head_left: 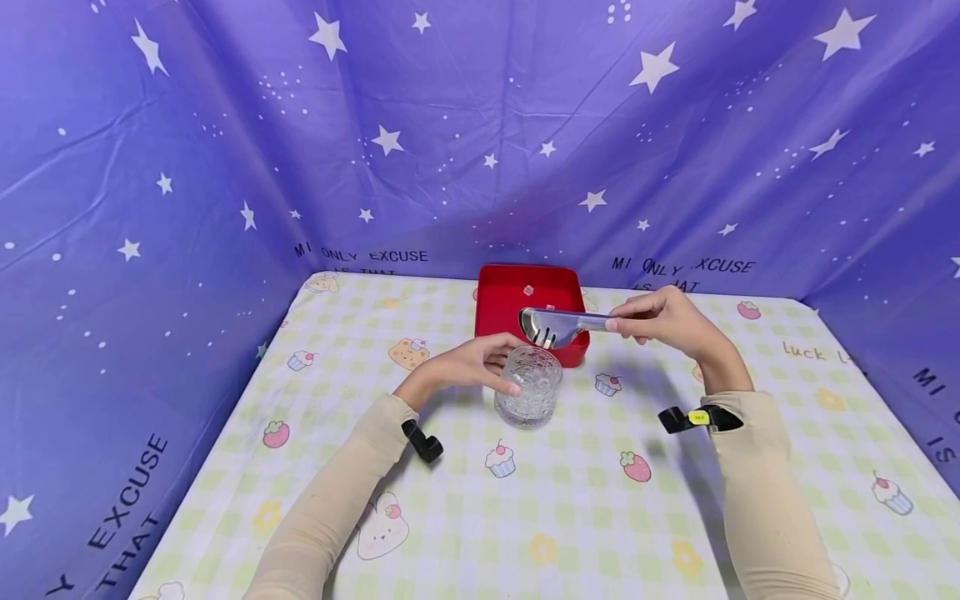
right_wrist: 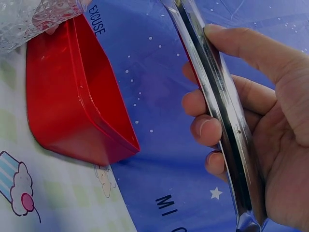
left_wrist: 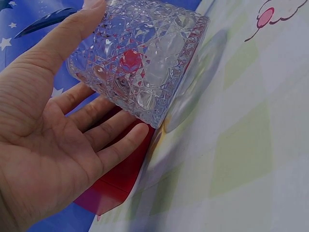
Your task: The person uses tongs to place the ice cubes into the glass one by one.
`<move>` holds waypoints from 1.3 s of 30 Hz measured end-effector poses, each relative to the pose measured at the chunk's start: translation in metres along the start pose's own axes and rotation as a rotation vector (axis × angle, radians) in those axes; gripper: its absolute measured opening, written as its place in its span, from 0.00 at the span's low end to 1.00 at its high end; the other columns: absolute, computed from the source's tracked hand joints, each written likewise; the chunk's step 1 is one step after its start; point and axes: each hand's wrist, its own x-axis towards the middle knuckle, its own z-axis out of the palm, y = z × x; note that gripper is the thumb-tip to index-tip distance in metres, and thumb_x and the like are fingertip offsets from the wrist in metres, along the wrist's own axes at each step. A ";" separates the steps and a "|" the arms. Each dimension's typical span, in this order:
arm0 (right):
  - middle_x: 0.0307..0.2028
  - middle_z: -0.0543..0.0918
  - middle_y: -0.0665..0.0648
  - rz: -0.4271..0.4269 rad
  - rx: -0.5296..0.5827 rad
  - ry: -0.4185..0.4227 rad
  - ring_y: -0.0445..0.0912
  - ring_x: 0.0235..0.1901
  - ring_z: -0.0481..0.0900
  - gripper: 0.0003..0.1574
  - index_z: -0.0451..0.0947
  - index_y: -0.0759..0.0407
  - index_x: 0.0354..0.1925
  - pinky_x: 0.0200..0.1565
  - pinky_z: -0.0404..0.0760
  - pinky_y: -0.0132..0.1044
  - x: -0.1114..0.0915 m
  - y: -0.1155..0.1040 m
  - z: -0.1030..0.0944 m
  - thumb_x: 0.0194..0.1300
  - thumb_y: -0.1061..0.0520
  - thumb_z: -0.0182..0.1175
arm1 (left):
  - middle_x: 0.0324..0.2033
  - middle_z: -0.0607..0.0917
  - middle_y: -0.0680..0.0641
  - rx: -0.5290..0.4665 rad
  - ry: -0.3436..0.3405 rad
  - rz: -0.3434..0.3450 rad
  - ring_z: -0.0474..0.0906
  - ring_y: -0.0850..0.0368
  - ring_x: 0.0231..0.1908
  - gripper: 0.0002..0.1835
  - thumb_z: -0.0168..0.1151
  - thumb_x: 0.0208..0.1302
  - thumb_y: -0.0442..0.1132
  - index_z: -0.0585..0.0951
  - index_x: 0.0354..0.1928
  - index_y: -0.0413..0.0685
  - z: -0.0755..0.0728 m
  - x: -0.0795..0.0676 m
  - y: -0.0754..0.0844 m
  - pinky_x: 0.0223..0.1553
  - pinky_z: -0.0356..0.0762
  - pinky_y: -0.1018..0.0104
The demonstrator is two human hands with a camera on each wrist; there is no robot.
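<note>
A clear, textured drinking glass [head_left: 532, 404] stands upright near the middle of the table. My left hand [head_left: 467, 363] grips its side, thumb at the front and fingers behind. Metal tongs [head_left: 587, 323] lie across my right hand [head_left: 670, 321], pinched by the handle between thumb and fingers. Their broad, slotted head hangs just above the glass's rim; whether anything is between the arms cannot be made out. Behind the glass sits an open red box [head_left: 495, 304] with a few small clear pieces [head_left: 528, 290] in it. The right wrist view shows the tongs' long handle [right_wrist: 222, 101] close up.
A checked tablecloth [head_left: 450, 508] with printed cakes and strawberries covers the table. Purple star-patterned cloth [head_left: 450, 167] hangs along the back and both sides. The red box's front wall stands right behind the glass. Each sleeve carries a black wrist strap [head_left: 423, 442].
</note>
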 end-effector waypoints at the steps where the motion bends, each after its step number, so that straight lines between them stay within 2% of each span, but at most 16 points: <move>1: 0.26 0.85 0.48 0.004 0.001 0.000 0.46 0.22 0.75 0.16 0.88 0.66 0.46 0.24 0.74 0.34 0.000 0.000 0.000 0.63 0.57 0.72 | 0.61 0.80 0.40 0.002 0.000 0.001 0.77 0.50 0.61 0.34 0.72 0.60 0.30 0.71 0.68 0.44 0.000 0.000 0.000 0.66 0.78 0.59; 13: 0.26 0.85 0.48 0.042 0.009 0.000 0.45 0.24 0.76 0.18 0.88 0.66 0.47 0.26 0.74 0.34 0.001 0.001 0.002 0.64 0.54 0.72 | 0.61 0.80 0.41 0.008 0.006 -0.005 0.78 0.51 0.61 0.33 0.72 0.60 0.30 0.71 0.67 0.44 0.000 0.000 0.000 0.66 0.78 0.60; 18: 0.24 0.84 0.49 0.053 0.045 0.055 0.46 0.24 0.76 0.18 0.87 0.65 0.48 0.26 0.75 0.34 0.002 0.001 0.004 0.65 0.53 0.71 | 0.61 0.80 0.41 0.020 0.015 -0.013 0.77 0.52 0.62 0.33 0.72 0.60 0.31 0.71 0.67 0.44 0.000 0.000 0.000 0.67 0.76 0.60; 25: 0.23 0.80 0.53 0.003 0.061 0.144 0.47 0.24 0.74 0.16 0.87 0.65 0.46 0.28 0.76 0.35 0.003 0.002 0.006 0.68 0.53 0.68 | 0.61 0.80 0.41 -0.012 0.001 0.005 0.78 0.52 0.60 0.34 0.72 0.59 0.29 0.72 0.68 0.46 0.000 -0.001 0.000 0.65 0.78 0.60; 30: 0.24 0.83 0.47 -0.022 0.062 0.170 0.44 0.24 0.76 0.19 0.85 0.68 0.49 0.26 0.75 0.32 0.004 -0.001 0.008 0.69 0.54 0.67 | 0.60 0.81 0.41 -0.026 -0.002 0.008 0.79 0.51 0.59 0.35 0.72 0.58 0.28 0.72 0.68 0.46 0.000 0.000 0.000 0.63 0.80 0.60; 35: 0.27 0.83 0.46 -0.017 -0.028 0.243 0.46 0.24 0.76 0.21 0.86 0.64 0.51 0.24 0.75 0.32 0.006 -0.004 0.012 0.68 0.50 0.68 | 0.60 0.81 0.42 -0.019 -0.002 0.000 0.78 0.51 0.59 0.35 0.73 0.59 0.29 0.72 0.68 0.47 0.000 -0.001 0.001 0.63 0.80 0.60; 39: 0.32 0.86 0.53 0.015 -0.149 0.309 0.46 0.24 0.77 0.24 0.87 0.62 0.51 0.24 0.74 0.33 0.009 -0.009 0.014 0.67 0.45 0.68 | 0.60 0.81 0.42 -0.017 0.000 -0.003 0.78 0.51 0.59 0.35 0.73 0.59 0.29 0.72 0.68 0.47 0.000 0.000 0.000 0.63 0.80 0.61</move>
